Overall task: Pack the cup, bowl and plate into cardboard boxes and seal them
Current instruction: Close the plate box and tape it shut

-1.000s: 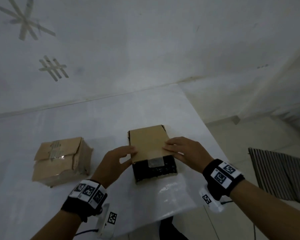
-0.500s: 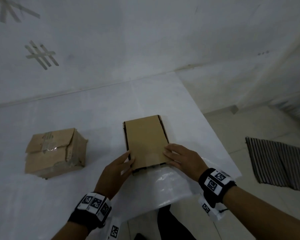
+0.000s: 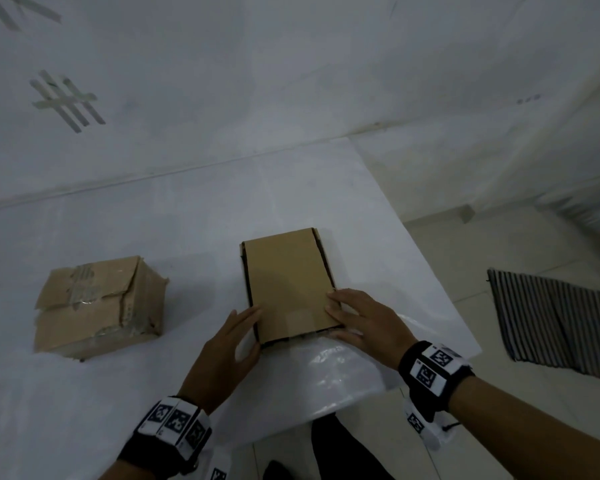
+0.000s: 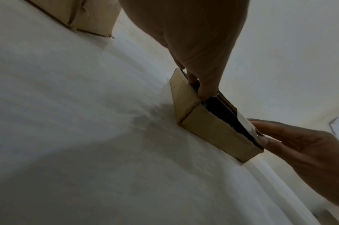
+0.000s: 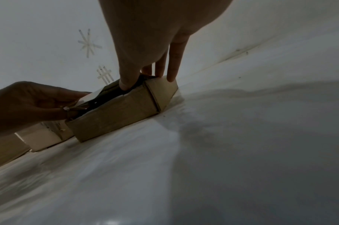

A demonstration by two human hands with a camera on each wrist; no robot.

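Note:
A flat brown cardboard box [image 3: 288, 282] lies on the white-covered table [image 3: 153, 237], its lid nearly down, with a dark gap at the near end. My left hand [image 3: 238, 336] pinches the lid's near-left corner, where a shiny tape strip shows. My right hand [image 3: 357, 317] holds the near-right corner, fingers on top and thumb at the gap. The left wrist view shows the box [image 4: 209, 129] with my left hand [image 4: 201, 85] and right hand [image 4: 299, 144] on it. The right wrist view shows the box [image 5: 122, 112], my right hand [image 5: 145, 73] and left hand [image 5: 35, 103]. What is inside is hidden.
A taped, dented cardboard box [image 3: 97, 306] stands to the left on the table. Loose clear plastic [image 3: 343, 375] bunches at the table's near edge. The table's right edge drops to a tiled floor with a striped mat [image 3: 551, 317]. A white wall rises behind.
The lid has come down over the dark open end that faced me. Both hands slid from the lid's middle to its near corners.

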